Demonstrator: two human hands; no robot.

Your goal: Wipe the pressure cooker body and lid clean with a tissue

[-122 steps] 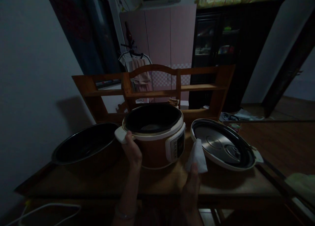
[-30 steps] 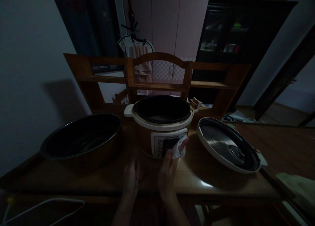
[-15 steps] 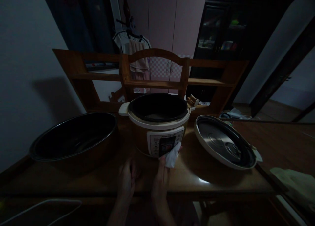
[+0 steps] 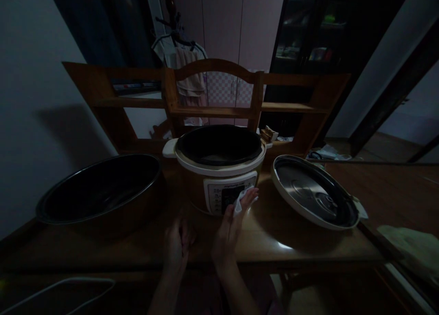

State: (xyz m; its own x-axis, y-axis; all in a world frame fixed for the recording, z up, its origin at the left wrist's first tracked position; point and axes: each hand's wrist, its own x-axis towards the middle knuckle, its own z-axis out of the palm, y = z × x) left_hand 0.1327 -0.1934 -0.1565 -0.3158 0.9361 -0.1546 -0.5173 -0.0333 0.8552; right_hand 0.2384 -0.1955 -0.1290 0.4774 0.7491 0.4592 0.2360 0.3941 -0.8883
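An electric pressure cooker point(image 4: 194, 187) with a pale rim and side handles stands lidless in the middle of the wooden table. Its mouth is dark inside. My right hand point(image 4: 226, 237) holds a white tissue point(image 4: 239, 204) against the lower right of the control panel point(image 4: 215, 196), fingertips reaching past the tissue. In front of the cooker, my left hand point(image 4: 176, 242) rests low over the table with curled fingers; whatever may be inside them is hidden. To the left sits a large dark inner pot point(image 4: 158, 187). The round lid point(image 4: 302, 187) lies underside up at the right.
A wooden shelf frame point(image 4: 212, 110) runs along the table's back. A small brown box point(image 4: 268, 134) is behind the cooker's right handle. One white cord point(image 4: 82, 280) loops at the lower left, and a pale cloth point(image 4: 411, 246) lies at the right edge.
My right hand has shifted slightly up and right across the panel with the tissue, its fingers now straighter. The left hand stays nearly in place. The view has tilted slightly.
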